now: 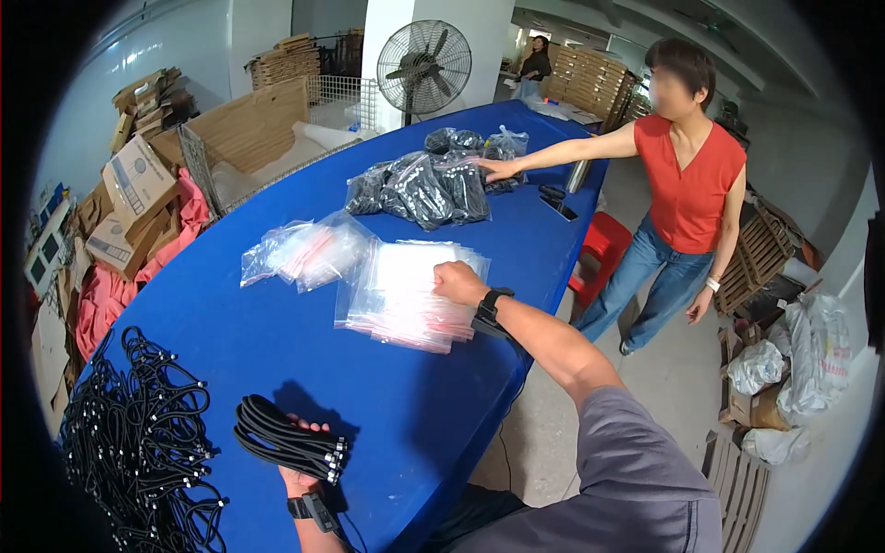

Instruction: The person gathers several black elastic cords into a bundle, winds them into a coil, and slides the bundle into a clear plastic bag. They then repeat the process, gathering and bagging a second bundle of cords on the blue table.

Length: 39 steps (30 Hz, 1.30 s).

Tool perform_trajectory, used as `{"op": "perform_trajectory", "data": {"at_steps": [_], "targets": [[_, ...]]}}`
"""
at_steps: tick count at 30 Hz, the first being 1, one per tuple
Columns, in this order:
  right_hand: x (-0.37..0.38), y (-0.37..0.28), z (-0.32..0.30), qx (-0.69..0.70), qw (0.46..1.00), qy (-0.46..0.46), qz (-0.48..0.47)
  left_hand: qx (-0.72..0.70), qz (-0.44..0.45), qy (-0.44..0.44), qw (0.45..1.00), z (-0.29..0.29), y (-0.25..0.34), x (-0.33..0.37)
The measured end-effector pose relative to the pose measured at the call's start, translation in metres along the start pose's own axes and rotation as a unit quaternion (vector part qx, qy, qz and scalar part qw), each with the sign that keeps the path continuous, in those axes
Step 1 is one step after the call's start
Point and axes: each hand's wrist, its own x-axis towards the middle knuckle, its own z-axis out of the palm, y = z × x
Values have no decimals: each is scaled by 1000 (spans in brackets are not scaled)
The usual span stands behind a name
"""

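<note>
My left hand (299, 481) is closed around a bundle of black cords (277, 433) with silvery metal ends, held above the blue table at the near side. Its fingertips show past the cords. My right hand (458, 282) is curled closed over a stack of clear zip bags (406, 295) with reddish seal strips; whatever its fingers pinch is hidden. Left of that stack lies a loose heap of clear bags (313, 249). A large tangle of similar black cords (138, 442) spreads at the near left.
Filled bags of black cords (424, 189) lie farther back, and a co-worker's hand (501, 170) touches them. The co-worker stands at the right in a red top (691, 184). A phone (559, 208) and a red stool (604, 253) are nearby. A fan (424, 69) stands beyond the table.
</note>
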Motion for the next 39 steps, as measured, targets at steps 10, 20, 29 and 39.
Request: {"op": "perform_trajectory", "data": {"at_steps": [10, 20, 29, 39], "targets": [[16, 0, -17, 245, 946, -87, 193, -8, -8, 28, 1000, -3, -1, -3], [26, -9, -48, 244, 965, -64, 71, -7, 1, 26, 1000, 2, -2, -3], [36, -1, -70, 108, 990, -28, 80, 1, -7, 19, 1000, 5, -2, 0], [9, 2, -37, 33, 991, 98, 89, -7, -16, -5, 1000, 6, -3, 0]]}}
